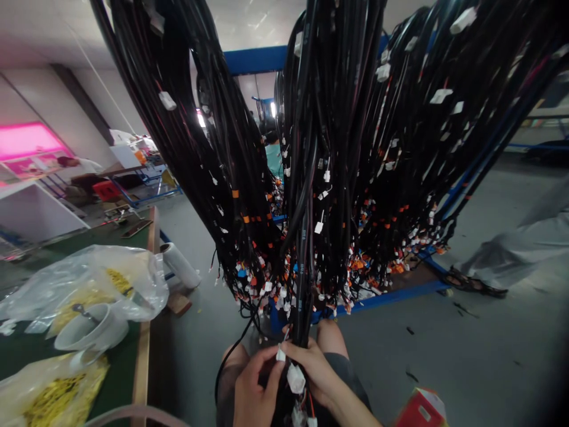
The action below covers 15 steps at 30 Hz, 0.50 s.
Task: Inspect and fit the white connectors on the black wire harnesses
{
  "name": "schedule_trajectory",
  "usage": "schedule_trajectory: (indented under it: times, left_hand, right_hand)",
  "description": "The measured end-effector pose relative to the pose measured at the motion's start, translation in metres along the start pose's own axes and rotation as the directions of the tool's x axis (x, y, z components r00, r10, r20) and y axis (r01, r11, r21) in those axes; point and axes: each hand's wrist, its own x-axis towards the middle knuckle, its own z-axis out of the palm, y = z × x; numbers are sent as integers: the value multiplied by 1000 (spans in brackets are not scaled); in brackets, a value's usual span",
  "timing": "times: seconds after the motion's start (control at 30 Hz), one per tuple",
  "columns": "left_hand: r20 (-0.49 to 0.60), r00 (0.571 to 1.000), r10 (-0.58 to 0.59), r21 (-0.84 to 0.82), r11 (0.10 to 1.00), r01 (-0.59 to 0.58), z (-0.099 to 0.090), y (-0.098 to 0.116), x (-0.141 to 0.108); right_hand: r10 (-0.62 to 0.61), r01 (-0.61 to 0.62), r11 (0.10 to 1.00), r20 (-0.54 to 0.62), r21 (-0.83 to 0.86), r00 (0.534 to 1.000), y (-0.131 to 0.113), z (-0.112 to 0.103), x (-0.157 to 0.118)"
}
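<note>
The left hand's (pixel 255 388) grip is together on a small white connector (pixel 281 354), just beside the central black cable bundle (pixel 303 296). The right hand (pixel 322 376) lies against that bundle, its thumb reaching the connector's top; whether its grip is clamped on anything, I cannot tell. A larger white connector (pixel 296 379) hangs at the bundle's lower end, between the hands. More black cables (pixel 178 118) with small connectors at their ends hang around the bundle from a blue frame (pixel 255 60). Well left of the bundle, the green surface (pixel 122 356) carries a white bowl (pixel 95 332) and plastic bags of yellow parts (pixel 53 394).
</note>
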Motion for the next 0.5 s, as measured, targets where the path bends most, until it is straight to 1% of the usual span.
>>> schedule_trajectory:
  times: [0.07,0.13,0.23,0.33,0.4,0.43,0.5]
  left_hand:
    - [-6,998,68,98,993,-67,-2,1,-1]
    - [-6,990,142,154,978,-139,-3,2,0]
    - [-30,972,232,191,956,-222,-3,0,2]
    - [-50,963,266,193,948,-252,-3,-3,-3]
    - [-26,972,234,128,965,-229,-5,-3,-14]
    - [-13,984,176,73,982,-174,-8,-1,-23]
    - [3,1000,-8,-31,999,8,-19,5,-43]
  right_hand:
    - [7,-7,1000,13,17,1000,-1,0,-2]
    - [2,-3,1000,37,25,999,-2,-1,-3]
    - [-2,1,1000,69,16,998,-1,-2,-2]
    - [4,-4,1000,57,5,998,1,-4,1]
    - [-11,11,1000,12,0,1000,2,-7,6]
    - [-24,24,1000,-16,-4,1000,2,-8,8]
    - [-46,45,999,-75,-20,996,2,-12,11]
